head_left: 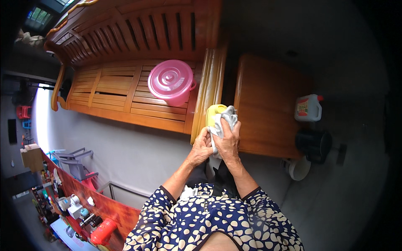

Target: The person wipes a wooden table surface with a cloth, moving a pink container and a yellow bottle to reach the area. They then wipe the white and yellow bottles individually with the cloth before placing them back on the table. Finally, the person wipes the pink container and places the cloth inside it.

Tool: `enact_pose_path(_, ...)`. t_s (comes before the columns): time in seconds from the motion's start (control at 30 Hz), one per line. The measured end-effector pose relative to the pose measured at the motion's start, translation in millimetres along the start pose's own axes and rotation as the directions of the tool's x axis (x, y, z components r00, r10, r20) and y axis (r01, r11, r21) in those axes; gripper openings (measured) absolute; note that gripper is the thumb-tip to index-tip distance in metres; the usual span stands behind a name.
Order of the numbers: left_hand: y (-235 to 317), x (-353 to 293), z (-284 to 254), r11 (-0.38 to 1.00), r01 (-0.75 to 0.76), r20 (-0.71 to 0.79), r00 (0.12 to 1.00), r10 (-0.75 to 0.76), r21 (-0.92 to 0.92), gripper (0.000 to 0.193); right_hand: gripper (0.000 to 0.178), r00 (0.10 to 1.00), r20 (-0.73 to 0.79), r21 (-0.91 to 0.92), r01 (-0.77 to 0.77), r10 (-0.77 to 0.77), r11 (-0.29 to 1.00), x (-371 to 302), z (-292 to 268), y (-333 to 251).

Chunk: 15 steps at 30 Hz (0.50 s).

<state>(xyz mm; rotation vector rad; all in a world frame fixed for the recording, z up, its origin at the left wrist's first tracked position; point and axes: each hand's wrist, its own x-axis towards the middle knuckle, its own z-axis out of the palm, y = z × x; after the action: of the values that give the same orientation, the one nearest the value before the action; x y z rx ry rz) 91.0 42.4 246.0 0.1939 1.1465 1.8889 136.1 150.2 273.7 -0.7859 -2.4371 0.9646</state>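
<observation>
In front of my body, a yellow plastic container (211, 115) with a rounded top is held beside the end of the wooden bench. My left hand (202, 147) is closed at its near side, its fingertips partly hidden by fabric. A crumpled light grey cloth (228, 115) lies against the container's right side. My right hand (227, 142) is closed on that cloth, pressing it to the container. Part of the cloth hangs down between both hands. The lower part of the container is hidden.
A pink lidded bucket (171, 81) stands on the slatted wooden bench (117, 100). Right of it is a brown wooden cabinet (268, 108), with a white jug (307, 108) and a dark bin (314, 144) beyond. A cluttered red table (121, 209) and grey chair (75, 163) stand lower left.
</observation>
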Motion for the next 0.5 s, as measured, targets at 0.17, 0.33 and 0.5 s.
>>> enact_pose_path(0.17, 1, 3, -8, 0.95, 0.105, -0.075, 0.993, -0.086, 0.294, 0.063, 0.063, 0.984, 0.034, 0.04, -0.177, 0.176, 0.983, -5, -10, -6)
enact_pose_path(0.33, 16, 6, -26, 0.965, 0.097, -0.027, 0.995, -0.093, 0.244, 0.057, 0.063, 0.954, 0.175, -0.076, -0.233, 0.243, 0.97, -2, -13, -9)
enact_pose_path(0.5, 42, 5, -47, 0.758, 0.04, -0.064, 0.998, 0.003, 0.651, 0.096, 0.049, 0.989, 0.145, 0.091, 0.012, -0.025, 0.996, 5, -30, 21)
